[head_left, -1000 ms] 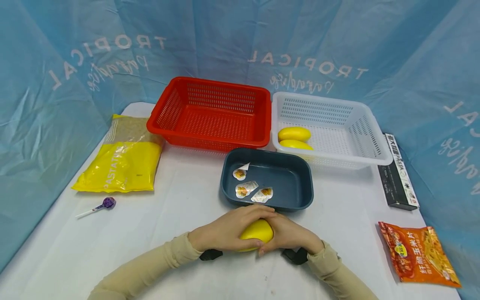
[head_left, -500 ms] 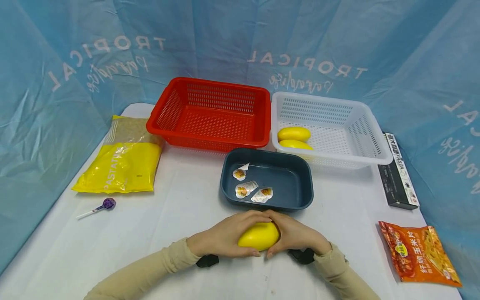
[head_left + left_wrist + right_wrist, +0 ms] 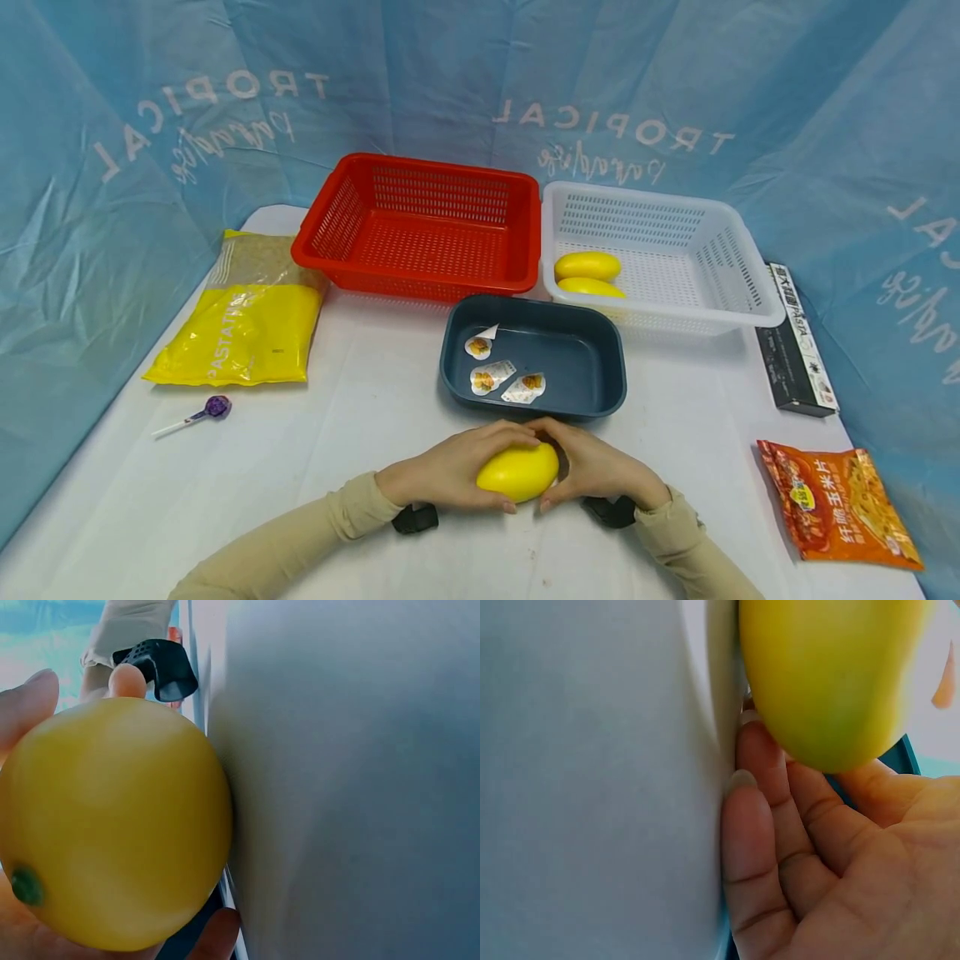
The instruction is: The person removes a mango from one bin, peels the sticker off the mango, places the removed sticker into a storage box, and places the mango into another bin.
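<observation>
A smooth yellow mango (image 3: 517,472) with a small green stem end (image 3: 27,886) lies on the white cloth at the near middle. My left hand (image 3: 450,469) grips its left side, thumb in front and fingers behind. Around the right end bends my right hand (image 3: 600,469), its thumb a little apart from the fruit. In the right wrist view its fingers (image 3: 750,832) lie against the cloth beside the mango, and the palm faces it with a gap. Just beyond the hands stands a dark blue tray (image 3: 577,367) with several stickers (image 3: 491,377) inside.
Behind stand a red basket (image 3: 420,287) and a white basket (image 3: 675,312) holding two yellow mangoes (image 3: 588,266). Left lie a yellow pasta bag (image 3: 247,333) and a lollipop (image 3: 216,407). Right are a black pasta box (image 3: 795,358) and an orange snack bag (image 3: 840,508).
The mango has shifted slightly right and shows more of its surface. My right hand has drawn back to the right, opening a small gap at the fruit's end. My left hand keeps its grip.
</observation>
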A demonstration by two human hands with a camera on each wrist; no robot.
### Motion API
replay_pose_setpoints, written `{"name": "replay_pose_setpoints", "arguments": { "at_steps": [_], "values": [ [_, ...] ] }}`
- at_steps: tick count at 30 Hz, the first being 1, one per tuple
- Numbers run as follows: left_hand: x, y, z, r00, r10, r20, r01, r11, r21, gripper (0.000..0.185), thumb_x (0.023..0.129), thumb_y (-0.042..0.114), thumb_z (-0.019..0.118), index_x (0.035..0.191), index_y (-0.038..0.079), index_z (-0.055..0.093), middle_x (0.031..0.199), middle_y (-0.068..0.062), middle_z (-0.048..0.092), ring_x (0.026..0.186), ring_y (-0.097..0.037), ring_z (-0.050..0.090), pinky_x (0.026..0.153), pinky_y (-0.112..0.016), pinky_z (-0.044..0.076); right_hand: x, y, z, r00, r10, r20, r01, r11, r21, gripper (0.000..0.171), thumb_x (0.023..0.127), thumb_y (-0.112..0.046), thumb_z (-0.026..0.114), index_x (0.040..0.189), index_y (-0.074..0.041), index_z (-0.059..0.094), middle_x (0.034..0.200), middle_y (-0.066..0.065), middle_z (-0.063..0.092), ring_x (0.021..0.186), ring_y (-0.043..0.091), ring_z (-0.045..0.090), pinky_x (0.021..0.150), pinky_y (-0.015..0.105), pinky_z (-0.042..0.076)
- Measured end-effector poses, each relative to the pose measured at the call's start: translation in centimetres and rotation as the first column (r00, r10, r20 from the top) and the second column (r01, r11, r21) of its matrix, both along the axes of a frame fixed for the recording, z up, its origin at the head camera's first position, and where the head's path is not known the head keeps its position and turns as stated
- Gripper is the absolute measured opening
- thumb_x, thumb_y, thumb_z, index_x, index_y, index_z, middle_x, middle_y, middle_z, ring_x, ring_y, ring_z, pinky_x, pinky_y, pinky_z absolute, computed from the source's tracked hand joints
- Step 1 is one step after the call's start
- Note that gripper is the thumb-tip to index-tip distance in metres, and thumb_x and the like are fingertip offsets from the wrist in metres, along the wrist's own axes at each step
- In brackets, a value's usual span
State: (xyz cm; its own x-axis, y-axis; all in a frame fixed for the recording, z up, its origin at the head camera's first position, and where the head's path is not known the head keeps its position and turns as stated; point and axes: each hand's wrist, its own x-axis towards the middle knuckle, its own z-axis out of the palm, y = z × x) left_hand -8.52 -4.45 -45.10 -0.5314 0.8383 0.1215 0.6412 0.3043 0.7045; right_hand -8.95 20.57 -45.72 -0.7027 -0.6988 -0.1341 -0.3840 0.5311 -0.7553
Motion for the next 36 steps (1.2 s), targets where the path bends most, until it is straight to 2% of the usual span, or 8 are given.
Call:
{"name": "replay_pose_setpoints", "arguments": {
  "at_steps": [6, 12, 17, 26, 31, 36],
  "values": [
    [0.0, 0.1, -0.2, 0.996, -0.042, -0.078, 0.043, 0.999, 0.018, 0.072, 0.080, 0.037, 0.077, 0.140, 0.015, 0.045, 0.144, -0.004, 0.047, 0.133, -0.021, 0.047, 0.111, -0.036, 0.040, 0.1, 0.3, 0.0, 1.000, -0.002, 0.024, 0.002, 1.000, -0.001, 0.091, 0.068, -0.042, 0.086, 0.140, -0.011, 0.041, 0.138, 0.003, 0.053, 0.122, 0.019, 0.054, 0.108, 0.035, 0.042],
    [0.0, 0.2, -0.2, 0.992, -0.058, -0.116, 0.057, 0.998, -0.005, 0.071, 0.079, 0.039, 0.078, 0.139, 0.016, 0.047, 0.144, -0.005, 0.046, 0.130, -0.021, 0.049, 0.108, -0.036, 0.042, 0.1, 0.5, -0.1, 1.000, 0.007, 0.020, -0.007, 1.000, -0.010, 0.091, 0.068, -0.042, 0.086, 0.141, -0.012, 0.041, 0.138, 0.002, 0.052, 0.120, 0.016, 0.054, 0.108, 0.033, 0.043],
    [0.0, 0.0, 0.1, 0.989, -0.085, -0.118, 0.080, 0.996, -0.045, 0.068, 0.080, 0.038, 0.077, 0.138, 0.018, 0.048, 0.145, -0.005, 0.045, 0.129, -0.021, 0.050, 0.108, -0.036, 0.043, 0.1, 0.5, -0.1, 1.000, 0.013, 0.006, -0.013, 1.000, -0.008, 0.091, 0.068, -0.043, 0.086, 0.141, -0.013, 0.041, 0.138, 0.002, 0.052, 0.118, 0.014, 0.053, 0.106, 0.032, 0.043],
    [-0.4, -0.9, 1.0, 0.989, -0.113, -0.097, 0.107, 0.992, -0.062, 0.059, 0.079, 0.030, 0.076, 0.133, 0.022, 0.053, 0.141, 0.002, 0.048, 0.127, -0.014, 0.050, 0.108, -0.031, 0.042, 0.2, 0.5, 0.0, 1.000, 0.015, -0.008, -0.015, 1.000, 0.008, 0.090, 0.068, -0.045, 0.085, 0.140, -0.014, 0.042, 0.135, -0.001, 0.053, 0.112, 0.011, 0.052, 0.102, 0.029, 0.044],
    [-0.5, -1.3, 1.6, 0.982, -0.150, -0.116, 0.144, 0.988, -0.058, 0.056, 0.080, 0.030, 0.074, 0.132, 0.023, 0.054, 0.140, 0.000, 0.051, 0.128, -0.013, 0.051, 0.108, -0.030, 0.042, 0.3, 0.5, 0.4, 1.000, 0.018, 0.013, -0.018, 1.000, -0.003, 0.088, 0.069, -0.042, 0.085, 0.140, -0.013, 0.042, 0.129, -0.001, 0.055, 0.110, 0.013, 0.054, 0.100, 0.028, 0.045],
    [-0.5, -1.7, 2.4, 0.977, -0.180, -0.116, 0.174, 0.983, -0.058, 0.054, 0.081, 0.033, 0.070, 0.132, 0.025, 0.054, 0.141, 0.001, 0.052, 0.128, -0.013, 0.051, 0.108, -0.031, 0.043, 0.6, 0.4, 1.2, 0.999, 0.024, 0.045, -0.024, 1.000, 0.019, 0.086, 0.072, -0.041, 0.083, 0.141, -0.011, 0.041, 0.132, 0.001, 0.055, 0.116, 0.017, 0.056, 0.104, 0.030, 0.045]
  ]
}}
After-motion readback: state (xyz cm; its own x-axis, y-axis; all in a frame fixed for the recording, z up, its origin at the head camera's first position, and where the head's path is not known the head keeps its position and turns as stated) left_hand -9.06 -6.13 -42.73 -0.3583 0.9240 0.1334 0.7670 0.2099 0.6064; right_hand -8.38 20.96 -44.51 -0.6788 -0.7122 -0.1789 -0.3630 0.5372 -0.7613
